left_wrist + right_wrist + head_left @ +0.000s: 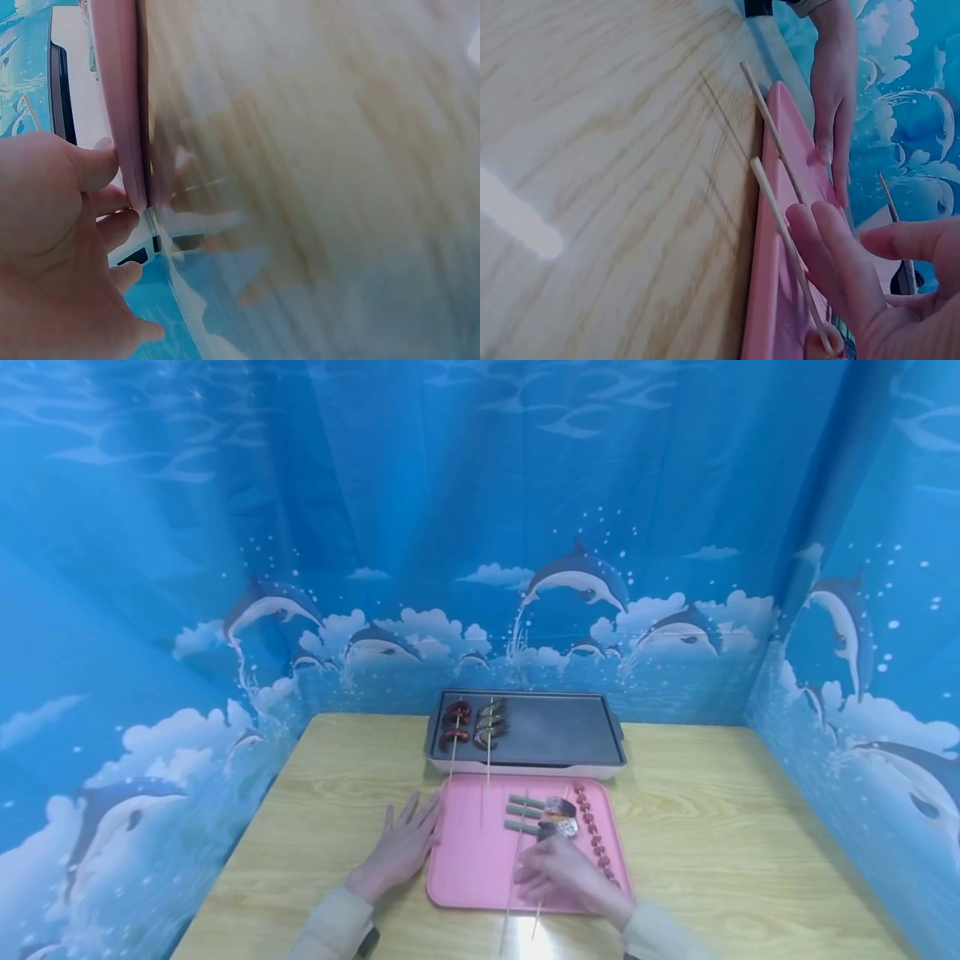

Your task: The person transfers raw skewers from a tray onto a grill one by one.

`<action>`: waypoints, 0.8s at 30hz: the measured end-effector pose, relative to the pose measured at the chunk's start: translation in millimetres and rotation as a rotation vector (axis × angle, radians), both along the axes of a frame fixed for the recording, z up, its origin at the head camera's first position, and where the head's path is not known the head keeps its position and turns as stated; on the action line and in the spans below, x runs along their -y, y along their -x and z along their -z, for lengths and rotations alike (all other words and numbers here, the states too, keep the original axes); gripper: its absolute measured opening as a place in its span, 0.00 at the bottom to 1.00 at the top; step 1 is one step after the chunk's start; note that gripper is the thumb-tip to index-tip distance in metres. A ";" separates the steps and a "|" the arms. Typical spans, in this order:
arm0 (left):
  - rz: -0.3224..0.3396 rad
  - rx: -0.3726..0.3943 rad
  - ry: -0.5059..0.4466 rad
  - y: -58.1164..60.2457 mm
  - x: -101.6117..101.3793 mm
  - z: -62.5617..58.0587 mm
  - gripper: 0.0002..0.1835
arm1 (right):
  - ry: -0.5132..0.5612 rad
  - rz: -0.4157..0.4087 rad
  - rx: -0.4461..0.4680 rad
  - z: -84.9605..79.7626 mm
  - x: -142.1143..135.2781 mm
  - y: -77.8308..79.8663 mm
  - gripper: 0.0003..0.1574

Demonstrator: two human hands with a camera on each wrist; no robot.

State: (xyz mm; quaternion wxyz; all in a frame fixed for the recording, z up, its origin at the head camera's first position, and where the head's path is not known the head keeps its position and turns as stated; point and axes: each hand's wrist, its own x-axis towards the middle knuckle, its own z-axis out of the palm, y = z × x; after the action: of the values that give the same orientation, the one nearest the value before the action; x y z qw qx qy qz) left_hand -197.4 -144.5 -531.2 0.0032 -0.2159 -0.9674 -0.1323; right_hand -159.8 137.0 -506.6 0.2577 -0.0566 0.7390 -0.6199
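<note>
My left hand (401, 845) lies at the left edge of the pink tray (468, 877), its fingers spread and fairly straight. In the left wrist view the thumb and fingertips touch the tray's rim (124, 112). Over the tray's lower right part is my right hand (558, 868), blurred, with thumb and fingers apart. Its fingertips are right at two thin wooden sticks (791, 240) in the right wrist view. Just beyond it lie skewers with green pieces (523, 812) and dark, silvery chunks (561, 818). A skewer of small red pieces (592, 831) lies along the tray's right side.
Behind the tray stands a dark flat griddle (558, 727) with a pale base. On its left side lie a skewer of dark red curled pieces (455, 727) and one of shrimp (491, 724), sticks over the tray. A dolphin-print curtain (480, 527) surrounds the wood-grain table (697, 810).
</note>
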 end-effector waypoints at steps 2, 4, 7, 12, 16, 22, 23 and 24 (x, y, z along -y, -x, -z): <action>0.002 -0.002 0.002 0.0 0.2 -0.4 0.28 | 0.024 -0.003 0.032 0.9 3.5 0.4 0.23; 0.003 0.000 0.000 -0.1 0.5 -0.2 0.28 | 0.041 -0.007 0.050 1.2 6.2 0.2 0.22; 0.005 0.002 -0.004 -0.1 0.8 0.1 0.28 | 0.047 0.002 0.060 1.0 9.0 -1.2 0.22; 0.006 -0.002 -0.005 -0.2 1.8 0.5 0.28 | 0.029 0.031 0.068 2.2 15.7 -1.8 0.20; 0.000 -0.004 -0.001 0.0 2.4 0.3 0.28 | 0.017 0.054 0.071 5.2 23.2 0.8 0.17; 0.005 0.000 0.012 0.3 1.4 1.7 0.28 | 0.033 0.085 0.095 8.2 26.9 1.5 0.15; 0.005 0.002 0.011 0.4 1.3 1.9 0.28 | 0.035 0.086 0.095 8.3 26.7 1.0 0.15; 0.004 0.004 0.012 0.5 1.2 1.8 0.28 | 0.036 0.089 0.095 8.4 26.5 0.4 0.15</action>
State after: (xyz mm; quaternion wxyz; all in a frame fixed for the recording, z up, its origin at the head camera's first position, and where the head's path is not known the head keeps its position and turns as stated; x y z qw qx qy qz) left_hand -197.9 -145.6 -533.0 -0.0005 -0.2178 -0.9677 -0.1270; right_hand -160.2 110.6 -515.0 0.2634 0.0011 0.7165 -0.6460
